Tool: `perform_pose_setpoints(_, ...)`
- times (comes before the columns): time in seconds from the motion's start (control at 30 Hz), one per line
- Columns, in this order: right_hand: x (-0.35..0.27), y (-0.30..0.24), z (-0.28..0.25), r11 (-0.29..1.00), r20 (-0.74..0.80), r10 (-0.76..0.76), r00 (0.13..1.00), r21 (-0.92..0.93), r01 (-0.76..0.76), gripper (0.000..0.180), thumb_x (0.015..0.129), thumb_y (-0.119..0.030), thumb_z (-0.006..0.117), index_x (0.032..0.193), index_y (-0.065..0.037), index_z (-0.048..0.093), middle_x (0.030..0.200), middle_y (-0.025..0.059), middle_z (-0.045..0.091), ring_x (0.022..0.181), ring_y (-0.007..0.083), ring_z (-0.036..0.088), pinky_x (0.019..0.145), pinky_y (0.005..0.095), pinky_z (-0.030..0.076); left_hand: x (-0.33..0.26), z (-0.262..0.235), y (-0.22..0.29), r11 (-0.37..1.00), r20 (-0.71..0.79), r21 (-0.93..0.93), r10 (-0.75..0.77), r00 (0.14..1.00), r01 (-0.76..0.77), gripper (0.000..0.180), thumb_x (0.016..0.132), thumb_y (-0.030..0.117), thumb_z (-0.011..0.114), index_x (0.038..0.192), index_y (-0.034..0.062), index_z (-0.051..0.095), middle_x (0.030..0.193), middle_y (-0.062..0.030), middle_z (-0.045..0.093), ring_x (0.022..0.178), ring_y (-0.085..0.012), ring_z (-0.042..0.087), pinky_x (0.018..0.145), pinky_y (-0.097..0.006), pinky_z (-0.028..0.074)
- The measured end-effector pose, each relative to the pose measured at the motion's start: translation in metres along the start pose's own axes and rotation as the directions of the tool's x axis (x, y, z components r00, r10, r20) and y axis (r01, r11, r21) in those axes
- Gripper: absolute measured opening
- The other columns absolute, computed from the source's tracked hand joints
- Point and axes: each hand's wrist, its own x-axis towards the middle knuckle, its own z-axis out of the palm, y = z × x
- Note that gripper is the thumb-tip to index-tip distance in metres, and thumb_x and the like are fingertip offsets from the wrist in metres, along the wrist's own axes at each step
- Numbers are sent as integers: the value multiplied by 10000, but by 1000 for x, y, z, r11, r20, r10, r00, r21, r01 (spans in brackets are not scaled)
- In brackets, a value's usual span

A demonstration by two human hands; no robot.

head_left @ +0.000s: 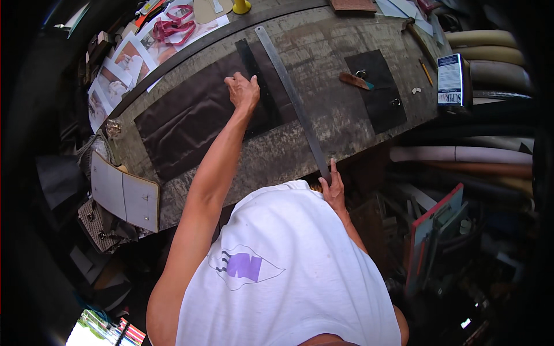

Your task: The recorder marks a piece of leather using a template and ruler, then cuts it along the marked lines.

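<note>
A long steel ruler (pixel 292 92) lies slantwise across the worn wooden table (pixel 314 49), its near end reaching the front edge. There my right hand (pixel 336 190) grips it, thumb on one side and straight fingers along the other. My left hand (pixel 243 92) is over a wrinkled dark brown sheet (pixel 190 118), fingers curled. Whatever the left fingers pinch, if anything, cannot be made out. Just right of that hand, a narrow dark green strip (pixel 250 60) lies on the sheet, left of the ruler.
A dark panel with metal fittings (pixel 381 101) lies at right, a brown-handled tool (pixel 355 81) on it. Beyond are a hammer (pixel 416 40), a pencil (pixel 426 72) and a tin (pixel 450 81). Papers (pixel 130 60) and pink straps (pixel 173 26) lie far left; rolls (pixel 490 72) stack at right.
</note>
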Motion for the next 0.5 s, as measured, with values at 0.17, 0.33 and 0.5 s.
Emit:
perform_pose_setpoints(0.17,-1,6,-9,990,153,-67,986,-114,85,664,871,-4,627,1479,-155,406,879,137,500,756,305,524,699,365,464,-44,-54,-77,838,-19,55,545,838,-543,425,817,129,686,1201,22,539,1025,-154,551,988,-342,559,848,-426,466)
perform_pose_setpoints(0.33,0,6,-5,995,129,-62,990,-66,71,671,866,12,625,1476,-168,413,870,131,495,752,297,523,688,363,463,-98,-87,-132,798,220,95,566,795,-595,493,724,128,792,1157,43,571,1030,-122,546,991,-311,535,851,-413,448)
perform_pose_setpoints(0.5,1,3,-7,998,155,-13,988,-60,23,669,868,3,624,1473,-196,420,875,132,494,750,292,528,688,370,461,-100,-81,-140,781,214,66,597,773,-621,402,711,80,785,1064,43,596,1025,-115,548,982,-309,536,838,-411,441)
